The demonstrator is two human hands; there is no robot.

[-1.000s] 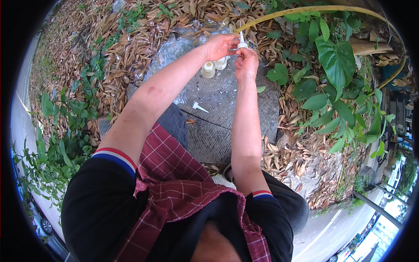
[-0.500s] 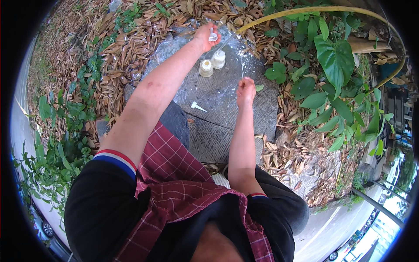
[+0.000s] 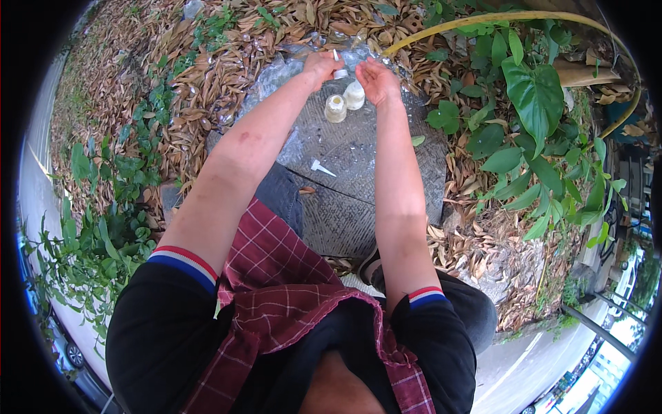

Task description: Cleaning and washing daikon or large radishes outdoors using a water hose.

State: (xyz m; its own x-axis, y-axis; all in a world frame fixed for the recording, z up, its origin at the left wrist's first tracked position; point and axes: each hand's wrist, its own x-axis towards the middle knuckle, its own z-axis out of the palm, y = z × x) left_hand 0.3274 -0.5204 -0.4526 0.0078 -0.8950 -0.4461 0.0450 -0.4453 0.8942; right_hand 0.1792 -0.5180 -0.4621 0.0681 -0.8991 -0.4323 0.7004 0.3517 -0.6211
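Observation:
My left hand [image 3: 323, 71] is closed on a white nozzle cap [image 3: 341, 73], its narrow tip pointing up. Beside it, my right hand [image 3: 378, 81] has its fingers apart, palm turned toward the cap, with nothing visible in it. Just below the hands stand two small whitish bottles: the nearer bottle [image 3: 336, 110] shows a yellowish round top, and the other bottle [image 3: 354, 96] sits close behind it to the right. A second white nozzle [image 3: 322, 168] lies on its side on the grey stone slab [image 3: 345, 148].
A yellow hose [image 3: 496, 16] arches in from the right, its end near my right hand. Dry leaves [image 3: 172, 117] surround the slab. Broad green plants [image 3: 527, 103] grow on the right, more bushes [image 3: 103, 241] on the left. My knees flank the slab's near side.
My right hand has moved up and away from me to beside the left hand, and its fingers have spread. The left hand has shifted slightly nearer, still holding the nozzle cap.

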